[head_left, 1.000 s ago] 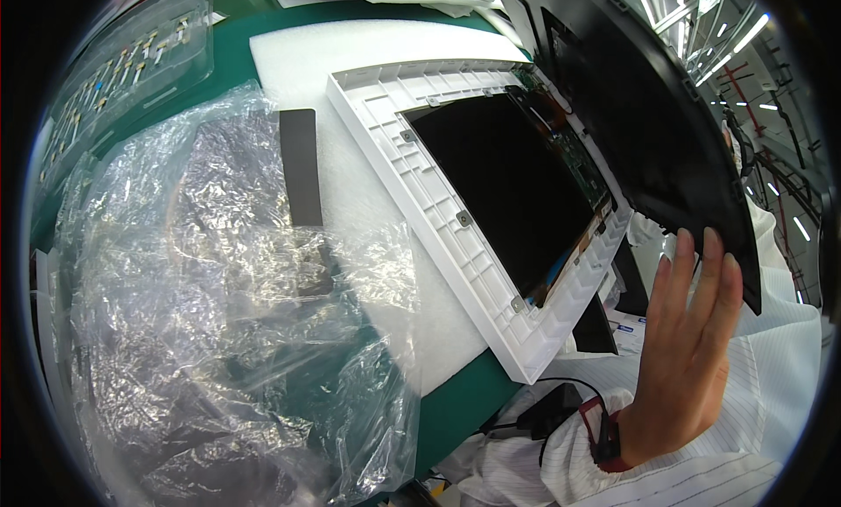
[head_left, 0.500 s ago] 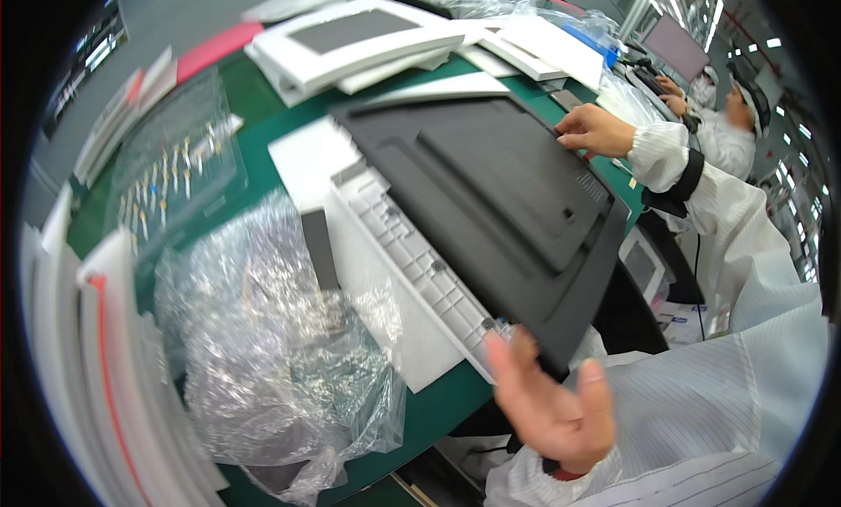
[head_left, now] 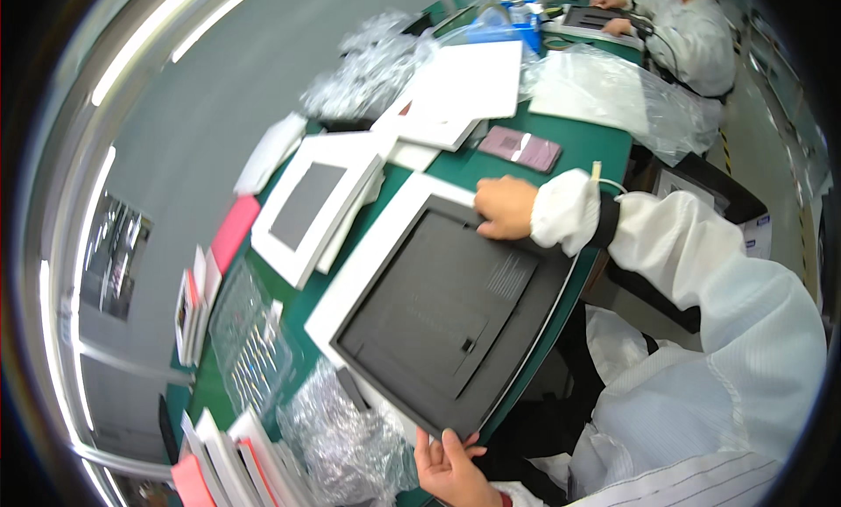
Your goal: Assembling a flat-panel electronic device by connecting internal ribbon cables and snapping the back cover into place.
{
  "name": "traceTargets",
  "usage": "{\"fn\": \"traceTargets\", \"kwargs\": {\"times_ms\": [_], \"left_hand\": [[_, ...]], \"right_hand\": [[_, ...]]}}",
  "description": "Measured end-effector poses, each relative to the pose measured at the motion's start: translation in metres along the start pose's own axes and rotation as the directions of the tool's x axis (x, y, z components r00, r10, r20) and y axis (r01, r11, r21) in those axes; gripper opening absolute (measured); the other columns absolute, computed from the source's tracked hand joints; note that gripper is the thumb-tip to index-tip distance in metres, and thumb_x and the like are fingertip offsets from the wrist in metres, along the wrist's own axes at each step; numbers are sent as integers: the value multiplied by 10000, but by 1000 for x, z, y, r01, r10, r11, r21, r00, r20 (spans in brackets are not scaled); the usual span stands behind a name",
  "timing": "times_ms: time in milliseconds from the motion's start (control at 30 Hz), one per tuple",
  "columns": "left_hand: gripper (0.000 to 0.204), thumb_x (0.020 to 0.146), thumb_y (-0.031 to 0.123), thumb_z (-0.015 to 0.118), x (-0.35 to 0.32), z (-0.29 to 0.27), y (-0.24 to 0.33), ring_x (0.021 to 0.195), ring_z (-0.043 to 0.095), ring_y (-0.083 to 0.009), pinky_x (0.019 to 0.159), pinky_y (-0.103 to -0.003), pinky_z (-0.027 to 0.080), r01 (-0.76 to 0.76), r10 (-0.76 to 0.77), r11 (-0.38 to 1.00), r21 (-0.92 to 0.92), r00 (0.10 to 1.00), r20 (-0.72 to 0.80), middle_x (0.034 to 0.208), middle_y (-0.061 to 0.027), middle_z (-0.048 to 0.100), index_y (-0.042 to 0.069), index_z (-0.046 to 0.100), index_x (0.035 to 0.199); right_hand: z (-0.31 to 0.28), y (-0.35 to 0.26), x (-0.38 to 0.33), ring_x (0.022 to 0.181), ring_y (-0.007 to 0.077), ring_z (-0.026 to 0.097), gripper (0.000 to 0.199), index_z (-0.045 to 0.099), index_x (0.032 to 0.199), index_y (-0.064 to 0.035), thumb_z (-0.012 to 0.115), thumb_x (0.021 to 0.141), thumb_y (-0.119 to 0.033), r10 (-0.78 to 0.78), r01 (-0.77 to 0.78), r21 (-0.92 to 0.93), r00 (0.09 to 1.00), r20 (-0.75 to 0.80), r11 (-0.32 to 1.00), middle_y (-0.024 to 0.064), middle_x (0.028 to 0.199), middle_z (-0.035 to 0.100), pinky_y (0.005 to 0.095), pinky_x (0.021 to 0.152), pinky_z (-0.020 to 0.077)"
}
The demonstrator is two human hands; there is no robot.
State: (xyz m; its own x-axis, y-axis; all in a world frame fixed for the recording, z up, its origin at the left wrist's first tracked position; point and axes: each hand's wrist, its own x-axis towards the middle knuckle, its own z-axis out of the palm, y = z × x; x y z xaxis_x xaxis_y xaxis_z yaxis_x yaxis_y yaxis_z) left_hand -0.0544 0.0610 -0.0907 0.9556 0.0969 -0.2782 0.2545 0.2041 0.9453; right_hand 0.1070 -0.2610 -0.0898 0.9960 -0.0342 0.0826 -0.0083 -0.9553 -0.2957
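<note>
The cover (head_left: 412, 310) is dark grey, with a patch of thin pale lines toward its right edge. Beneath it lies a white sheet (head_left: 337, 297) on a deep green table (head_left: 596, 145). Above it sits a dusty-pink slab (head_left: 520, 149); to its upper left, a white panel (head_left: 337, 157) bears a grey rectangle. Right of it, the person's white sleeve (head_left: 688, 235) wears a black band (head_left: 606, 222).

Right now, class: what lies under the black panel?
A white sheet shows beyond its left edge, on the green table. What the panel covers cannot be seen.
</note>
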Motion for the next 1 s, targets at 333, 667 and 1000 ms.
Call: {"fn": "traceTargets", "kwargs": {"times_ms": [333, 667, 1000], "left_hand": [[479, 907, 208, 601, 2, 6, 9, 534, 480, -72, 503, -227, 383, 86, -47, 906, 414, 993, -105, 664, -57, 595, -6, 459, 1311], [476, 894, 204, 618, 10, -2, 9, 517, 469, -73, 489, -225, 374, 92, -25, 841, 533, 991, -132, 693, -54, 612, -2, 479, 1300], [285, 793, 47, 666, 11, 8, 12, 501, 532, -94, 390, -197, 390, -70, 190, 787, 612, 973, -132, 801, -115, 612, -123, 574, 1002]], "right_hand": [[2, -4, -6, 779, 303, 631, 157, 660, 792, 6, 653, 714, -130, 19, -19, 28, 1000, -22, 999, 187, 944, 552, 386, 610, 512], [-4, -4, 0, 819, 338, 630, 154, 671, 828, 15, 644, 699, -66, -40, 35, 71, 997, 71, 997, 221, 972, 550, 402, 641, 526], [-6, 2, 4, 867, 335, 607, 248, 640, 857, 39, 671, 755, -185, -55, 47, 69, 991, 124, 996, 202, 984, 556, 409, 705, 525]]}}
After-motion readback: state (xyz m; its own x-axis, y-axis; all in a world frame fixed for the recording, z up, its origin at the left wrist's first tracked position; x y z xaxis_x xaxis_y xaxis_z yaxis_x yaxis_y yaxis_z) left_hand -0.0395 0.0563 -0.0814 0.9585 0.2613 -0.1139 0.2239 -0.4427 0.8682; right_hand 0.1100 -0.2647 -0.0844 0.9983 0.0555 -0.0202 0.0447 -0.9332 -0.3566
